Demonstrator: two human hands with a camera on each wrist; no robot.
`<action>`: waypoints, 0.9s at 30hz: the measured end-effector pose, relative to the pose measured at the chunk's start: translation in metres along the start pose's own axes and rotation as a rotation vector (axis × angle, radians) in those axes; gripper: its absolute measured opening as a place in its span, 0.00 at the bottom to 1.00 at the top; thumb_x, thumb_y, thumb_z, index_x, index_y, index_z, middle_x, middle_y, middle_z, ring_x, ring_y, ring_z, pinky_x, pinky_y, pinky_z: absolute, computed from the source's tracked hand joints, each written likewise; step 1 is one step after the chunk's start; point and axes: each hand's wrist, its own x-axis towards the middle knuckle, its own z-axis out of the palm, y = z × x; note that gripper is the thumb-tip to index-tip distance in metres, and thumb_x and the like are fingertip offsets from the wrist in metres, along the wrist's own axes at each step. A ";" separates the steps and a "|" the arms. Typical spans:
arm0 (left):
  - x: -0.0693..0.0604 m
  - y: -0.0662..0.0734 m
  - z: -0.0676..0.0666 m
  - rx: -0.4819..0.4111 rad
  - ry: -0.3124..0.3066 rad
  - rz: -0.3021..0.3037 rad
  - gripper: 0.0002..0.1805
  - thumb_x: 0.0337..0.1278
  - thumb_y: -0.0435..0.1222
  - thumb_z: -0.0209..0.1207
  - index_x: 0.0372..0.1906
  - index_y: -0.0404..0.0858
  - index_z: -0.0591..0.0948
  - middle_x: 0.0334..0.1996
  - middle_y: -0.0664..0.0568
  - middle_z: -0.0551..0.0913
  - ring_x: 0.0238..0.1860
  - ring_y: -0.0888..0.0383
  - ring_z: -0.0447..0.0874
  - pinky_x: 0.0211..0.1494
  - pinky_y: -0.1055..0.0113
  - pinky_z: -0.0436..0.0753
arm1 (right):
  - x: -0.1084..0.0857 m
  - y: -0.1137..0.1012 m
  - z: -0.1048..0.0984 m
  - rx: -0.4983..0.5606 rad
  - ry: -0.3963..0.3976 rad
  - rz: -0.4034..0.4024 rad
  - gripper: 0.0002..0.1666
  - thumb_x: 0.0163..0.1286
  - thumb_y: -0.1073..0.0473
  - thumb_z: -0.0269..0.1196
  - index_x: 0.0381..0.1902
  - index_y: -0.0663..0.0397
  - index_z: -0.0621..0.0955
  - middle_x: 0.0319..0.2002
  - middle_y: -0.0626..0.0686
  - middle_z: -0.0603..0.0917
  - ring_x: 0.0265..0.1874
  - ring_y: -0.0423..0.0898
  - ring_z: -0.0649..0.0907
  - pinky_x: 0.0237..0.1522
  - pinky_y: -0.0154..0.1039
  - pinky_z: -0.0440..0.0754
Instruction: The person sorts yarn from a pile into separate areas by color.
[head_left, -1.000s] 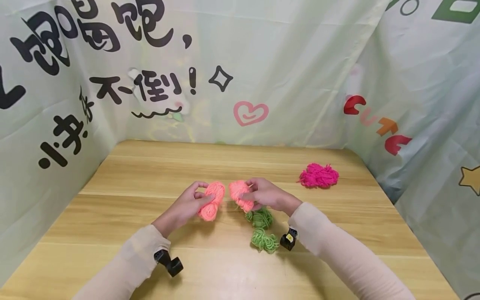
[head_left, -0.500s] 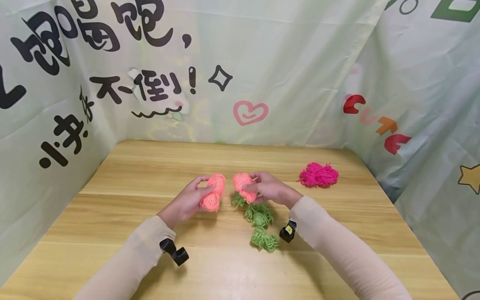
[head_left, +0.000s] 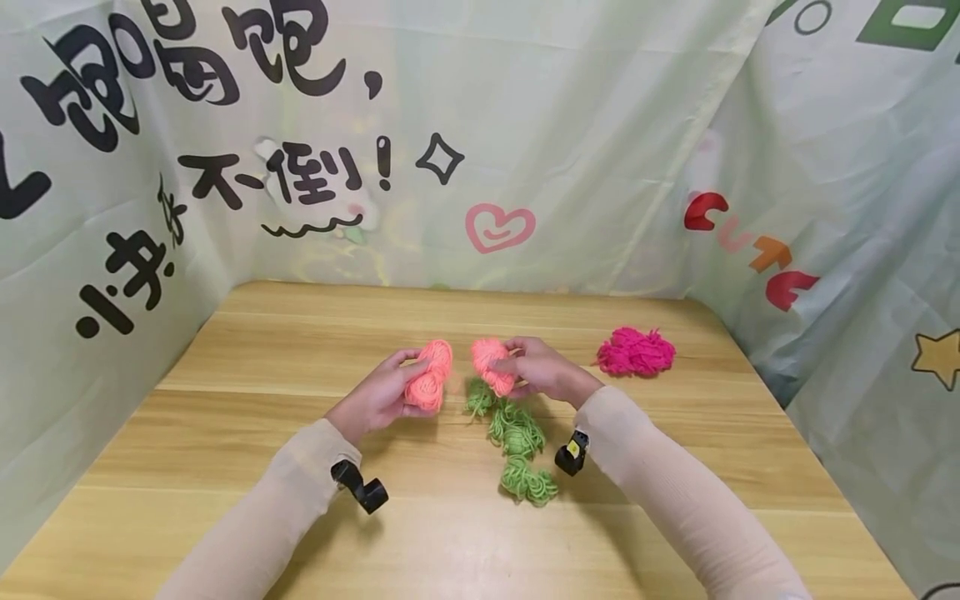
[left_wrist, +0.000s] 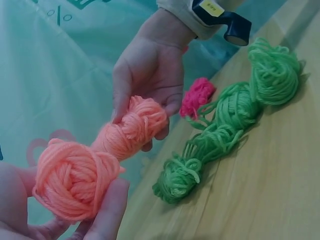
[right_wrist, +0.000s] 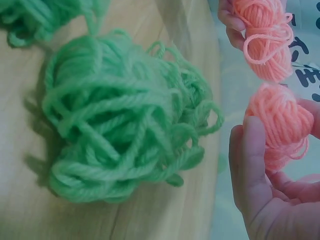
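Observation:
My left hand grips a coral-pink yarn skein, thumb on its near side, raised above the table. To its right, my right hand pinches a second coral-pink skein between thumb and fingers. A small gap parts the two skeins in the head view. Seen from the left wrist, the left skein is a wound ball end; the right wrist view shows loose loops on it. Several green yarn bundles lie in a row on the table, below and nearer than the right hand.
A magenta yarn bundle lies at the back right of the wooden table. Printed cloth walls stand behind and at both sides. Each sleeve carries a black wrist camera.
Both hands have moved farther from me with their coral-pink skeins held. The far end of the green row, hidden one second ago, now shows. The green and magenta yarn stay put.

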 end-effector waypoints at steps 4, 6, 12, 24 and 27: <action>0.007 0.000 0.001 -0.002 0.007 0.000 0.23 0.74 0.38 0.47 0.67 0.38 0.58 0.55 0.37 0.71 0.41 0.49 0.81 0.43 0.51 0.84 | 0.003 -0.001 -0.002 0.002 0.007 0.005 0.27 0.71 0.60 0.59 0.62 0.64 0.64 0.43 0.58 0.75 0.31 0.46 0.80 0.42 0.48 0.83; 0.011 0.001 0.002 -0.006 0.012 -0.001 0.24 0.74 0.38 0.47 0.68 0.38 0.58 0.57 0.36 0.70 0.43 0.47 0.81 0.45 0.50 0.83 | 0.005 -0.002 -0.004 0.003 0.013 0.003 0.26 0.72 0.60 0.59 0.61 0.64 0.65 0.43 0.58 0.75 0.31 0.45 0.80 0.44 0.50 0.82; 0.023 0.002 0.003 -0.015 0.017 -0.010 0.23 0.74 0.38 0.47 0.68 0.39 0.59 0.58 0.37 0.70 0.46 0.45 0.81 0.51 0.47 0.80 | 0.012 -0.002 -0.007 0.008 0.042 0.010 0.26 0.72 0.60 0.59 0.62 0.64 0.64 0.43 0.58 0.75 0.28 0.44 0.79 0.43 0.48 0.83; 0.042 0.004 0.008 -0.030 0.020 -0.012 0.27 0.71 0.34 0.50 0.70 0.39 0.57 0.58 0.39 0.69 0.47 0.49 0.78 0.54 0.48 0.78 | 0.024 0.007 -0.016 0.039 0.085 0.024 0.27 0.72 0.60 0.59 0.62 0.63 0.64 0.38 0.55 0.78 0.30 0.45 0.79 0.49 0.52 0.80; 0.049 0.004 0.008 -0.042 0.024 -0.012 0.29 0.70 0.33 0.50 0.71 0.40 0.56 0.58 0.40 0.69 0.48 0.49 0.78 0.55 0.49 0.78 | 0.025 0.007 -0.018 0.046 0.099 0.021 0.27 0.72 0.59 0.59 0.62 0.63 0.64 0.40 0.56 0.78 0.32 0.46 0.80 0.51 0.53 0.79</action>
